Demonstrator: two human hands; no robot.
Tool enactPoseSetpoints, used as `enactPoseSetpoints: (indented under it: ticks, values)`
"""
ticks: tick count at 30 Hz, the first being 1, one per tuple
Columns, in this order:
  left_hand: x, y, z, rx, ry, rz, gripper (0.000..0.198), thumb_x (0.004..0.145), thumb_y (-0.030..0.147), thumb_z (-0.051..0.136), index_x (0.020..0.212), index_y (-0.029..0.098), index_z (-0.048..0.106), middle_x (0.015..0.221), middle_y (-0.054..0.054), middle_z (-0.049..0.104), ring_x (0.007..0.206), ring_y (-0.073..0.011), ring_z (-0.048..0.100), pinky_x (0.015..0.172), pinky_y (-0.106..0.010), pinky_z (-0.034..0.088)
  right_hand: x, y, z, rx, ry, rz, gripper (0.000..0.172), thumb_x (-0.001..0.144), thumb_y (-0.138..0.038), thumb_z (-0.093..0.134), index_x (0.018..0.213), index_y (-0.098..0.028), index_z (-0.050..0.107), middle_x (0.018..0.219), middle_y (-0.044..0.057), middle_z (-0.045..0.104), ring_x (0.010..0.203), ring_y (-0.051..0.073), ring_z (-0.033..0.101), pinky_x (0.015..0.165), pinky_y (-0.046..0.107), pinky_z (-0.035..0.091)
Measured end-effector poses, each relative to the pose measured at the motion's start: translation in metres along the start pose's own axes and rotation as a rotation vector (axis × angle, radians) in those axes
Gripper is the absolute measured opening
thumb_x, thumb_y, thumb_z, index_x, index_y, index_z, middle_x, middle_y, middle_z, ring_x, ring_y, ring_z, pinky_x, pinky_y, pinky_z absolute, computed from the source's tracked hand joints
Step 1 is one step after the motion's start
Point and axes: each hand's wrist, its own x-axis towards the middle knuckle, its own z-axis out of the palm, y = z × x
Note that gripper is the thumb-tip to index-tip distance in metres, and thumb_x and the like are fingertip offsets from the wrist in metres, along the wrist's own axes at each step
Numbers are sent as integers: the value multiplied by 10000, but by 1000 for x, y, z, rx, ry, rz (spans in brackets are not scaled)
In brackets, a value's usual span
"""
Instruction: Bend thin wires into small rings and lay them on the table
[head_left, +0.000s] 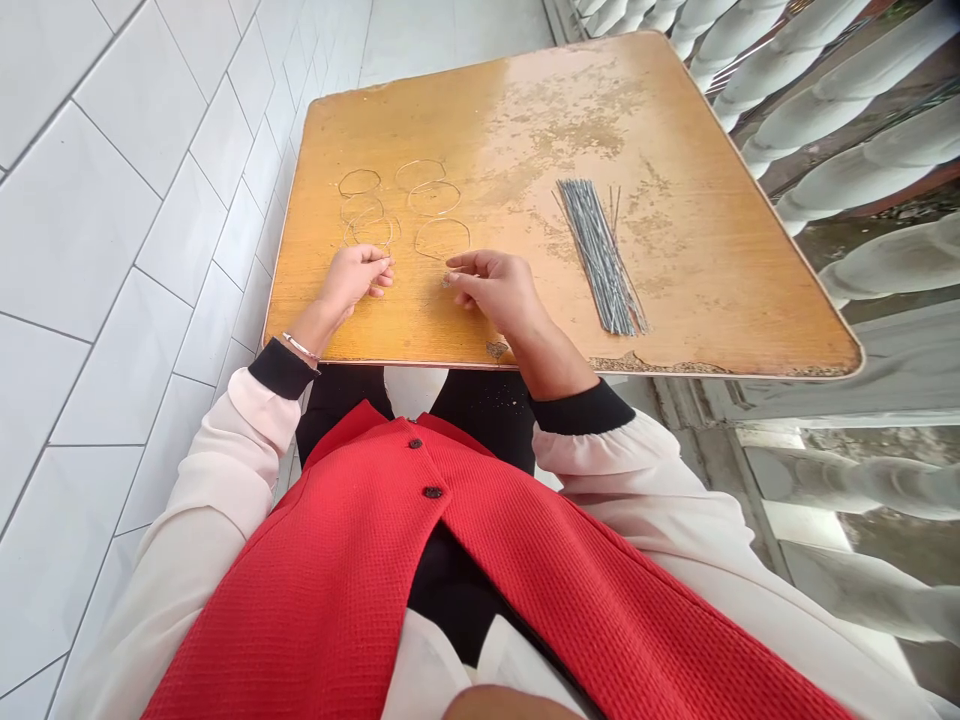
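Note:
Several thin gold-coloured wire rings [427, 195] lie in two loose columns on the worn wooden tabletop [720, 270], some overlapping. My left hand [352, 280] rests on the table just below the left column, its fingers curled towards the right. My right hand [491, 290] sits just below the nearest ring of the right column, its fingertips pinched together around something small and pale. I cannot tell whether either hand holds a thin wire. A bundle of straight grey metal wires [600, 258] lies to the right of my right hand, not touching it.
The table's near edge [420, 364] runs against my lap, with its laminate chipped in places. White floor tiles [127, 300] lie to the left. A white baluster railing [862, 170] stands along the right side.

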Motion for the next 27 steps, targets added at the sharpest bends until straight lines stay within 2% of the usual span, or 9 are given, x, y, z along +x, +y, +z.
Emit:
enactPoseSetpoints:
  ticks: [5,7,9,11,13,15,17,23,27]
  values:
    - [6,-8,-10,171,9,13,135,914,129,587,786,146,626,765,-13,634,683,-67,577,590,-179,429,-5,4,-10,-412,-52,-246,244,837,-225,643,1047,-191,762,1041,107,708,748,201,663,833,452,570]
    - [8,-14,-18,323,32,101,58,894,153,614,866,153,665,828,-29,672,751,-95,603,671,-215,475,-6,2,-13,-556,-121,-382,292,885,-250,578,1098,-193,768,1136,138,693,882,250,683,891,477,556]
    - [9,-19,-26,506,76,269,105,860,163,651,958,162,688,923,-45,702,830,-126,626,796,-274,514,-6,0,-15,-660,-205,-492,339,909,-241,524,1140,-190,767,1177,153,683,987,284,676,917,478,538]
    - [7,-24,-33,650,47,469,204,854,173,654,1054,173,694,1047,-59,707,875,-143,638,887,-323,520,-4,-1,-15,-746,-281,-558,354,910,-236,509,1143,-183,769,1175,157,686,1016,296,666,914,464,522]
    - [3,-27,-39,754,-92,626,247,874,186,631,1113,183,696,1128,-67,691,895,-154,646,918,-352,521,-2,-2,-14,-820,-337,-585,347,917,-252,502,1121,-177,773,1151,156,692,986,294,661,873,439,509]
    - [-2,-29,-42,847,-258,720,216,894,197,617,1087,183,712,1123,-71,683,939,-176,651,924,-365,522,1,-4,-13,-889,-362,-596,342,935,-272,481,1082,-174,774,1139,155,693,941,282,655,814,407,491]
    - [-4,-32,-43,914,-355,772,161,914,213,609,1014,178,729,1080,-73,680,992,-198,646,920,-366,521,2,-6,-11,-947,-367,-608,347,957,-281,448,1043,-175,767,1142,150,691,907,264,644,768,380,467]
    - [1,-41,-41,1063,-329,878,220,988,239,525,918,155,716,966,-84,663,918,-193,623,815,-328,503,-2,-20,-10,-1057,-429,-595,343,1005,-281,384,1027,-169,707,1200,140,671,810,211,610,695,345,403]
    - [2,-37,-42,1313,-333,1020,264,1005,174,446,917,151,694,947,-81,662,842,-179,590,720,-305,455,-3,-32,-13,-1201,-520,-636,331,1002,-212,352,1025,-169,679,1125,143,680,757,204,588,668,348,358]
